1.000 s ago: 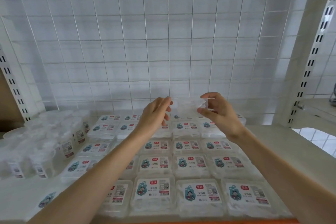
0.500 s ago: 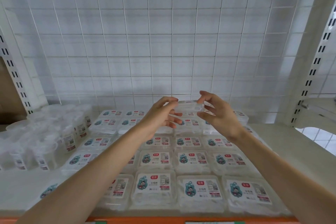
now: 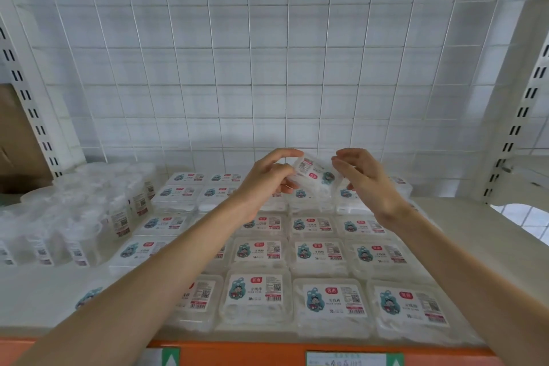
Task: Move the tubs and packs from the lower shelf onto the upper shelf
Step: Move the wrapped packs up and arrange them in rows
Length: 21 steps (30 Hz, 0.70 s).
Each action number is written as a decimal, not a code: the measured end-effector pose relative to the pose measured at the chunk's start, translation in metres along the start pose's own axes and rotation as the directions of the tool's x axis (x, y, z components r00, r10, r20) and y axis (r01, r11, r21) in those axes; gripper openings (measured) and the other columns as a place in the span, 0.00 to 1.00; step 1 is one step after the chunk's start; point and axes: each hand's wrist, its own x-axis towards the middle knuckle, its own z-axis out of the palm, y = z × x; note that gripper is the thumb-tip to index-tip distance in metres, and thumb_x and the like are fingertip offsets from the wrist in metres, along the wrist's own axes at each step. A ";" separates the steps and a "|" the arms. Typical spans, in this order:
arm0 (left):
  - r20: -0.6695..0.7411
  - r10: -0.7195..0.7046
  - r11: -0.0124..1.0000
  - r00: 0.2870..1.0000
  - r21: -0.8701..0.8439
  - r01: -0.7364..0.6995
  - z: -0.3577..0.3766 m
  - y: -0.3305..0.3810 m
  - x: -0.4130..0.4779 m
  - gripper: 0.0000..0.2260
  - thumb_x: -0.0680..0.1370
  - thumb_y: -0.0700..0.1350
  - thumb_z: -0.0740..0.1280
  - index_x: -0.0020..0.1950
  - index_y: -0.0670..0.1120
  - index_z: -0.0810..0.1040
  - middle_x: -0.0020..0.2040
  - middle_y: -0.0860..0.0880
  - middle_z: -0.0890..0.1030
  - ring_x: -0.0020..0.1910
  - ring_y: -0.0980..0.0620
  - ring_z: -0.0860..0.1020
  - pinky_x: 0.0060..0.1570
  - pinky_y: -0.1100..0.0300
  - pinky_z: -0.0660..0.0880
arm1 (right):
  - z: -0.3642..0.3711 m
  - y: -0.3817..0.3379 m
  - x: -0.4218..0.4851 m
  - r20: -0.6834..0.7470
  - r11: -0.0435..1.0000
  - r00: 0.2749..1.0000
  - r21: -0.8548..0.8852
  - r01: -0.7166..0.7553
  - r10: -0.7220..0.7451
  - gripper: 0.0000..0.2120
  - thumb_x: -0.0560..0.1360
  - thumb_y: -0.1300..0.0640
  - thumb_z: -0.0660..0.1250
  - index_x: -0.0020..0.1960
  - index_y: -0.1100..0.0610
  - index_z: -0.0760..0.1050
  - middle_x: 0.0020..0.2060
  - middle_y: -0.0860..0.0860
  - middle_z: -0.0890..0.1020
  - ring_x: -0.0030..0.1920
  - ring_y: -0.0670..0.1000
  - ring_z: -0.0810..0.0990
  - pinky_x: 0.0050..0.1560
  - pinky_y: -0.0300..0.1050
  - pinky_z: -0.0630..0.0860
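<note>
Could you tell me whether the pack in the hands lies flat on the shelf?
No, the left hand and right hand hold the pack tilted above the other packs.

On the near-row pack [image 3: 256,294], the label shows a red badge with white characters too small to read, then 牙线棒, "30", a barcode and a QR code. The label on the raised pack [image 3: 315,172] is too tilted to read. The tubs [image 3: 121,223] at left carry illegible barcodes. The shelf-edge tag [image 3: 353,361] has a white up-arrow on green, and its text is blurred.

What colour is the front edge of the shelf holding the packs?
Orange; the shelf edge shows best in the head view.
</note>
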 end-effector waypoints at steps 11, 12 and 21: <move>-0.078 -0.014 1.000 0.997 -0.019 0.013 0.003 -0.002 0.002 0.16 0.80 0.49 0.66 0.68 0.50 0.72 0.49 0.48 0.85 0.47 0.51 0.82 0.50 0.56 0.77 | 0.001 -0.006 -0.005 0.100 1.000 0.995 0.020 -0.019 0.017 0.14 0.79 0.52 0.67 0.63 0.51 0.72 0.42 0.49 0.86 0.38 0.43 0.80 0.42 0.42 0.73; -0.066 -0.014 1.000 0.998 0.005 0.014 0.003 -0.003 0.002 0.17 0.80 0.49 0.66 0.68 0.50 0.72 0.50 0.48 0.85 0.46 0.52 0.82 0.50 0.57 0.77 | 0.002 -0.005 -0.004 0.090 0.999 0.996 0.030 -0.022 0.019 0.15 0.78 0.52 0.68 0.64 0.51 0.71 0.42 0.49 0.86 0.38 0.43 0.80 0.43 0.44 0.74; -0.047 0.006 0.996 0.999 0.089 -0.002 0.005 -0.003 0.000 0.12 0.79 0.45 0.69 0.61 0.45 0.76 0.48 0.48 0.85 0.42 0.53 0.82 0.46 0.60 0.80 | 0.002 -0.001 -0.004 0.103 0.999 0.994 0.020 -0.035 0.033 0.22 0.77 0.56 0.69 0.69 0.54 0.66 0.52 0.51 0.83 0.45 0.51 0.84 0.44 0.42 0.77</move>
